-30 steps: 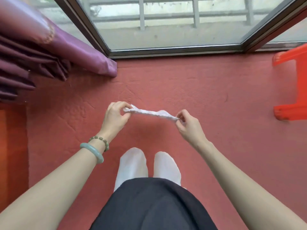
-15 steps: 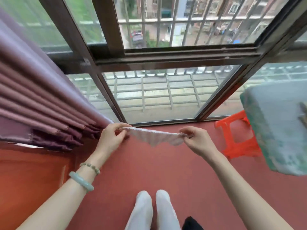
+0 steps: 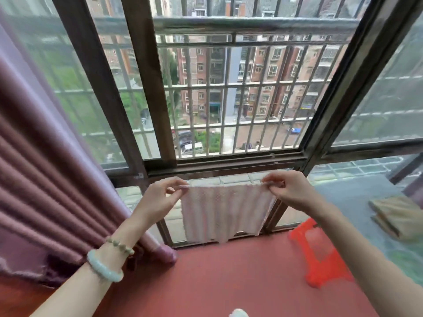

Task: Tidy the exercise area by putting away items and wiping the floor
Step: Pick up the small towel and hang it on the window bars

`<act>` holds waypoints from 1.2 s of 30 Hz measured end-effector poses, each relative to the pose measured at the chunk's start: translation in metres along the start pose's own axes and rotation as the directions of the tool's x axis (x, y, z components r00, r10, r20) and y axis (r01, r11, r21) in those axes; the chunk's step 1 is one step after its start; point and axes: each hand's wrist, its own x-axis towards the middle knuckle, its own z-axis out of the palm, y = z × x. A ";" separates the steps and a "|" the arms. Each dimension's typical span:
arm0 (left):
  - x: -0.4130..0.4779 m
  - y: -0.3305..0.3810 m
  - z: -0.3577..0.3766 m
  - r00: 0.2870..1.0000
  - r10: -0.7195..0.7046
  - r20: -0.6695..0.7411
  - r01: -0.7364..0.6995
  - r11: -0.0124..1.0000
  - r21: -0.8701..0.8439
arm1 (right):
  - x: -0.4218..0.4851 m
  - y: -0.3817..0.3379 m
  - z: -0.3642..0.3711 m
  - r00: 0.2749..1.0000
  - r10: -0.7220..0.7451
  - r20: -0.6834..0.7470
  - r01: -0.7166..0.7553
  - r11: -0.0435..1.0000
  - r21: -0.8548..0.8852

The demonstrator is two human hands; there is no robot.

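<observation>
A thin white cloth [image 3: 223,211] hangs spread open in front of me, held up by its two top corners. My left hand [image 3: 163,196] pinches the top left corner between thumb and fingers. My right hand [image 3: 288,188] pinches the top right corner the same way. The cloth dangles flat in the air before the lower window pane, well above the red floor [image 3: 229,282]. A pale green bangle and a bead bracelet sit on my left wrist.
A barred window [image 3: 229,88] fills the view ahead. A purple curtain [image 3: 45,179] hangs at the left down to the floor. An orange plastic stool [image 3: 320,255] stands at the right, beside a grey-green covered surface [image 3: 366,202] with a brown folded item [image 3: 398,213].
My head has tilted up from the floor to the window. Both hands rose and moved apart, and the bunched cloth has unfolded into a flat hanging sheet.
</observation>
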 end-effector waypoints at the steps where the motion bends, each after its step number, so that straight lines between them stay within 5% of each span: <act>1: 0.005 0.006 0.001 1.000 0.006 0.008 -0.006 1.000 0.002 | 0.004 0.003 -0.006 1.000 -0.003 0.008 0.003 1.000 -0.003; 9: 0.076 0.026 0.033 0.996 0.020 0.082 -0.024 0.998 0.051 | 0.064 0.058 -0.046 0.996 -0.017 0.086 0.019 1.000 -0.019; 24: 0.189 0.000 0.122 0.960 -0.263 0.092 0.256 0.963 0.080 | 0.202 0.173 -0.053 0.931 0.052 0.361 -0.023 0.996 -0.084; 36: 0.294 -0.056 0.114 0.933 -0.345 0.102 0.327 0.932 0.154 | 0.313 0.196 -0.007 0.933 0.152 0.328 -0.127 0.987 -0.095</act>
